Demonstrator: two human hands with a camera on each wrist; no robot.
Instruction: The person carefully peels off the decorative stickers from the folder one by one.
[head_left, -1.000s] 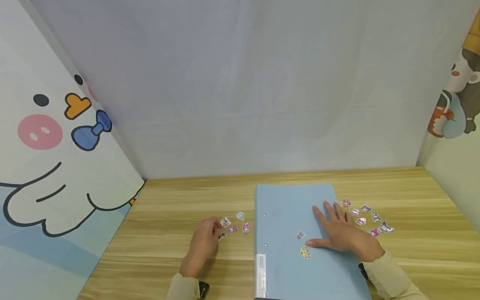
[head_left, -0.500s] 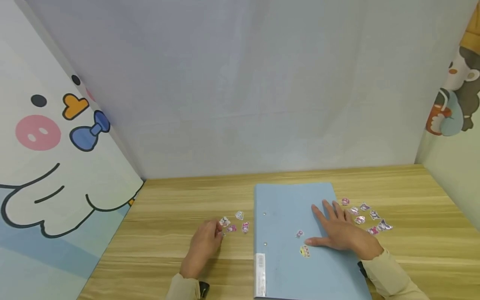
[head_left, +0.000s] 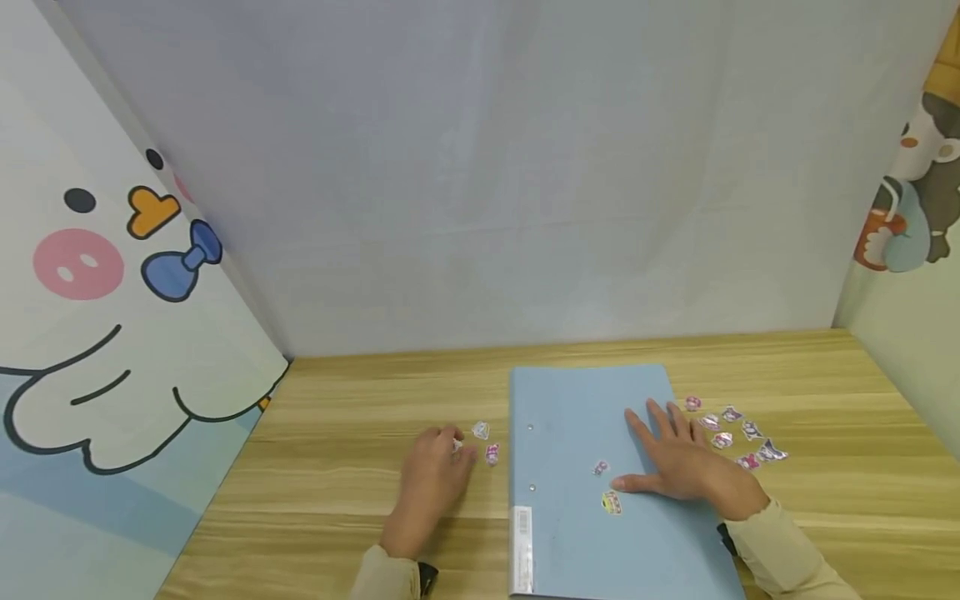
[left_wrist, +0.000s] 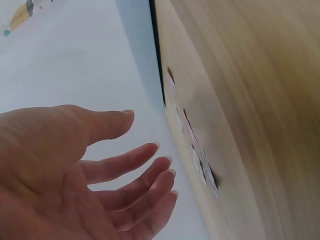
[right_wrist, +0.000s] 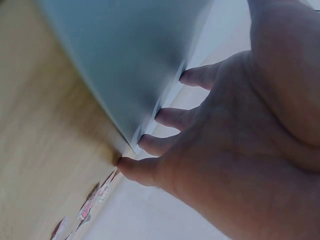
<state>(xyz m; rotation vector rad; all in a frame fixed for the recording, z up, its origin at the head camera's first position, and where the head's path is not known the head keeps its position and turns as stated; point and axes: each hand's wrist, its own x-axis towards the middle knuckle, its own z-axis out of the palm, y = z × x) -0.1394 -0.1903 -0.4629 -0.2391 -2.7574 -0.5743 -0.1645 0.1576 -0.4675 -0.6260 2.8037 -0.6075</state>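
Note:
My left hand (head_left: 437,471) hovers close over a small group of cartoon stickers on the wooden table. Its thumb and fingers (left_wrist: 135,157) are loosely bent and apart, with nothing between them in the left wrist view. A white sticker (head_left: 481,430) and a pink one (head_left: 492,454) lie just right of the fingertips; others in the group are hidden under the hand. My right hand (head_left: 678,467) rests with spread fingers on the right part of a light blue folder (head_left: 585,400). On the folder, by the right thumb, are a small purple sticker (head_left: 600,468) and a yellow one (head_left: 611,502).
Several more stickers (head_left: 722,441) are scattered on the table (head_left: 840,433) right of the folder. A white barcode label (head_left: 521,550) is at the folder's lower left edge. A pale curtain (head_left: 480,183) stands behind the table, with cartoon-printed sheets at both sides.
My left hand has moved right and slightly forward, covering stickers that showed before. The right hand has stayed in place on the folder.

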